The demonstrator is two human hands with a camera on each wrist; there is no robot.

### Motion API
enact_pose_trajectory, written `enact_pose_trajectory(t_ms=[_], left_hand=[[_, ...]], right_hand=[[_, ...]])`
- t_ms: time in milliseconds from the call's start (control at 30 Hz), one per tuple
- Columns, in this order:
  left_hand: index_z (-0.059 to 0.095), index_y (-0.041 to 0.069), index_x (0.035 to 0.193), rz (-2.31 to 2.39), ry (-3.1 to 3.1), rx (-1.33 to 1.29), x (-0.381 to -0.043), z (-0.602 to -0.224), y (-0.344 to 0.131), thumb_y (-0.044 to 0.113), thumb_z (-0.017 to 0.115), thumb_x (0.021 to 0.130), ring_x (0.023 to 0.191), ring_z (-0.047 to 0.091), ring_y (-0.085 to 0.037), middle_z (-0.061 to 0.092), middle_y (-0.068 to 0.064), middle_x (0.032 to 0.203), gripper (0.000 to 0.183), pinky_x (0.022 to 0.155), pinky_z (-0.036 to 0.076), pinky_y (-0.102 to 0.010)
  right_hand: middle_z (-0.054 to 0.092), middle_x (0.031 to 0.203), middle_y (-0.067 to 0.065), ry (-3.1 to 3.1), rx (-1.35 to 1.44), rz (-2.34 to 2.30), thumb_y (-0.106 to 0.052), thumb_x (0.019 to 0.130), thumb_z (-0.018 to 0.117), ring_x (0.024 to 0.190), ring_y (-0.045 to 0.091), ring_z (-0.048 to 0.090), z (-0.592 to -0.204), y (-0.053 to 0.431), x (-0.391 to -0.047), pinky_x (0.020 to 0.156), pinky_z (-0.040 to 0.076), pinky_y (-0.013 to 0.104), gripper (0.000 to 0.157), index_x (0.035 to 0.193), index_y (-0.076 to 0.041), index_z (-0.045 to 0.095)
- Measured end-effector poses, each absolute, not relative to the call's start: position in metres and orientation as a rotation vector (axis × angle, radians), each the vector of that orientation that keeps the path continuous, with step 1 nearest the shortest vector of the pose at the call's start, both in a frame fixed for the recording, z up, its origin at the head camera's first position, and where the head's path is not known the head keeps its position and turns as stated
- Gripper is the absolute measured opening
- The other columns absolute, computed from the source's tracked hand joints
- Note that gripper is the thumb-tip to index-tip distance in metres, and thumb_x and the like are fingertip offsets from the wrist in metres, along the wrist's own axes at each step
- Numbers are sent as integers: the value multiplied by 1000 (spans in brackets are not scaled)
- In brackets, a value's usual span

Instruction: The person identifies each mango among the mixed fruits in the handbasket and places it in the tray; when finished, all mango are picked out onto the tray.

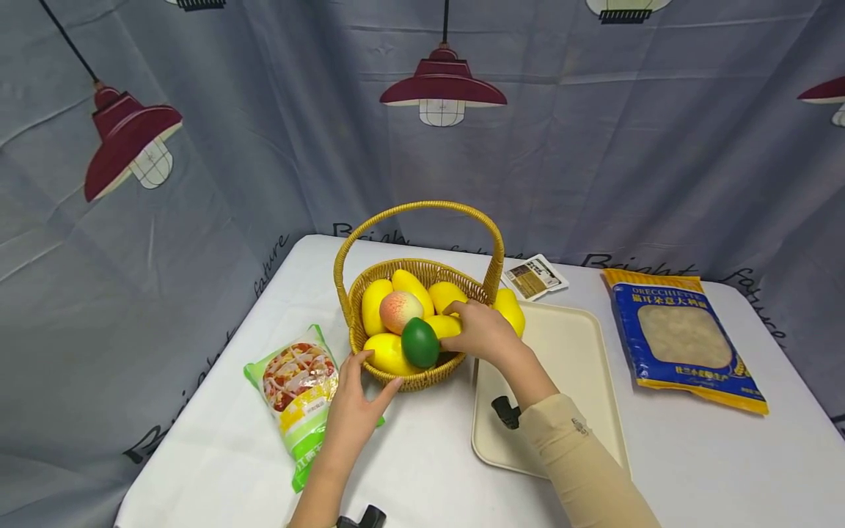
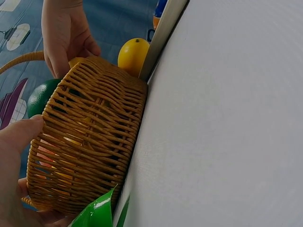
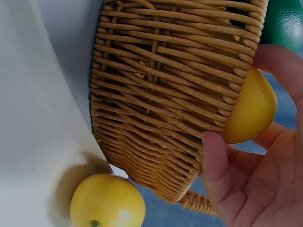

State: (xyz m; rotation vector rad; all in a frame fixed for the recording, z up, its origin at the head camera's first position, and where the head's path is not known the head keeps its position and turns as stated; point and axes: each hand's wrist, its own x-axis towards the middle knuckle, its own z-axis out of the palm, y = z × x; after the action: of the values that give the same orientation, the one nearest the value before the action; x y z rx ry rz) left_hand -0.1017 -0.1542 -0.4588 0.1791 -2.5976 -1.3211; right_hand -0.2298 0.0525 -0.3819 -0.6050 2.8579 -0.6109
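Observation:
A wicker basket (image 1: 422,380) with a tall arched handle holds several yellow mangoes (image 1: 376,306), a peach (image 1: 400,312) and a dark green oval fruit (image 1: 419,343). At its front left, my left hand (image 1: 352,407) grips the basket, thumb and fingers spread around the rim. My right hand (image 1: 485,334) reaches over the right rim with its fingers around a yellow mango (image 3: 252,111), which still sits partly inside the basket wall. Another yellow mango (image 3: 108,201) lies on the beige tray (image 1: 561,381), just right of the basket.
Left of the basket lies a green food bag (image 1: 300,396), partly behind my left hand. A blue and yellow pasta bag (image 1: 686,337) is at the right of the white table (image 1: 422,455). A small white packet (image 1: 535,277) lies behind the tray. Grey printed curtains (image 1: 554,161) hang around the table.

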Motion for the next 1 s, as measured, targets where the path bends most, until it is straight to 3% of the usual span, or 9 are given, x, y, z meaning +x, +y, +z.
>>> enact_pose_trajectory(t_ms=[433, 767, 1000], left_hand=[[38, 16, 140, -1315, -2620, 178, -101, -459, -150, 59, 65, 84, 132, 38, -41, 28, -17, 151, 76, 100, 38, -57], [37, 15, 140, -1310, -2622, 185, -101, -460, -153, 61, 64, 84, 133, 36, -41, 29, -17, 150, 78, 101, 37, -58], [36, 14, 141, -1304, -2634, 195, -102, -462, -156, 66, 61, 82, 131, 39, -38, 31, -14, 149, 82, 101, 38, -56]], right_hand=[[50, 110, 10, 2937, -505, -878, -32, 75, 77, 93, 28, 53, -371, 79, -208, 82, 47, 45, 56, 125, -14, 58], [45, 120, 12, 2951, -384, -1255, -24, 76, 81, 103, 31, 50, -372, 116, -185, 87, 43, 49, 60, 129, -15, 55], [42, 123, 17, 2986, -217, -1466, -17, 79, 80, 107, 33, 47, -379, 144, -177, 91, 44, 49, 60, 132, -9, 52]])
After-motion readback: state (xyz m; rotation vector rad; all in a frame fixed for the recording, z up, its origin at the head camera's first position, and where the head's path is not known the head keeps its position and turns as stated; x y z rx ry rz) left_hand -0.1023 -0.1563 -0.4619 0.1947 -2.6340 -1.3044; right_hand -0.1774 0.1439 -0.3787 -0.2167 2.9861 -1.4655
